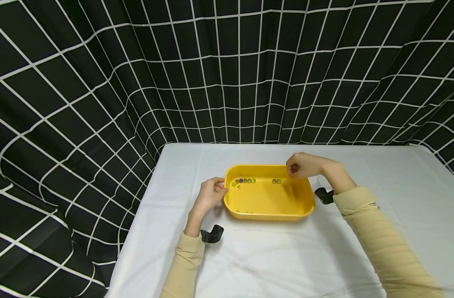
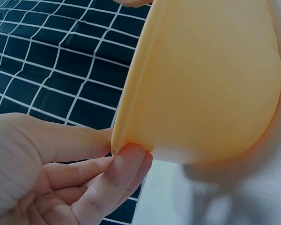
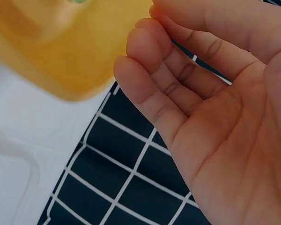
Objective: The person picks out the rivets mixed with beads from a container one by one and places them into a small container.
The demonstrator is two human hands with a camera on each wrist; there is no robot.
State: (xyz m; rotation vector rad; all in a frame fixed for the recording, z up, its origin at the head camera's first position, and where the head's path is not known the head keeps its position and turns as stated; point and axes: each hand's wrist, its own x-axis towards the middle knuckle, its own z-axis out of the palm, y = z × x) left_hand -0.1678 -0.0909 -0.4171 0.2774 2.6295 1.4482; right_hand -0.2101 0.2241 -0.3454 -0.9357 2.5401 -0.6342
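A yellow plastic tub [image 1: 266, 205] with rounded corners sits in front of me. My left hand [image 1: 211, 192] pinches its left rim, thumb on one side and fingertips on the other, as the left wrist view shows up close. Glass marbles lie inside: several in a row [image 1: 245, 181] at the far left, and a pair [image 1: 276, 181] farther right. At the far right rim, my right hand [image 1: 303, 164] hovers with curled fingers, thumb and index drawn together. I cannot tell whether a marble is between those fingertips.
A white cloth covers the table [image 1: 257, 256]. Behind it and to the left hangs a black curtain [image 1: 227, 70] with a white grid. Each wrist wears a black camera mount, the left [image 1: 212, 234] and the right [image 1: 324, 195].
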